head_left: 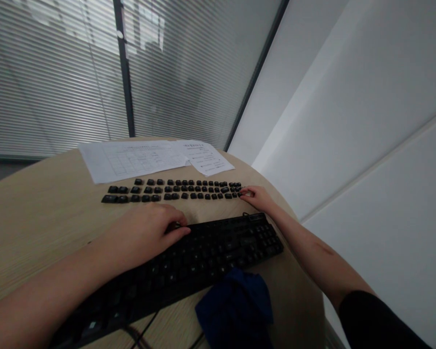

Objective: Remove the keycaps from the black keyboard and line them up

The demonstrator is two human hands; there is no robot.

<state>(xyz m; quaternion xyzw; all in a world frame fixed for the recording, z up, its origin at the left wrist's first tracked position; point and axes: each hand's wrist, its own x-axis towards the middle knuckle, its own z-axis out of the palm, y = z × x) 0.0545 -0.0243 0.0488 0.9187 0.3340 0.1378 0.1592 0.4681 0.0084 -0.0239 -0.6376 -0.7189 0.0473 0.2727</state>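
A black keyboard (218,247) lies slantwise on the table, some of its left part hidden under my left forearm. My left hand (150,225) grips its far edge, thumb on top and fingers curled over the back. Beyond the keyboard, loose black keycaps (176,189) stand in three rows. At the right end of these rows, my right hand (257,198) pinches a small black keycap (240,195) between thumb and fingertips, low against the table. My fingers partly cover that keycap.
Two printed paper sheets (134,159) overlap at the far side of the round wooden table (39,213). A crumpled blue cloth (236,310) lies in front of the keyboard, near dark cables (145,329). A white wall (378,145) rises close on the right.
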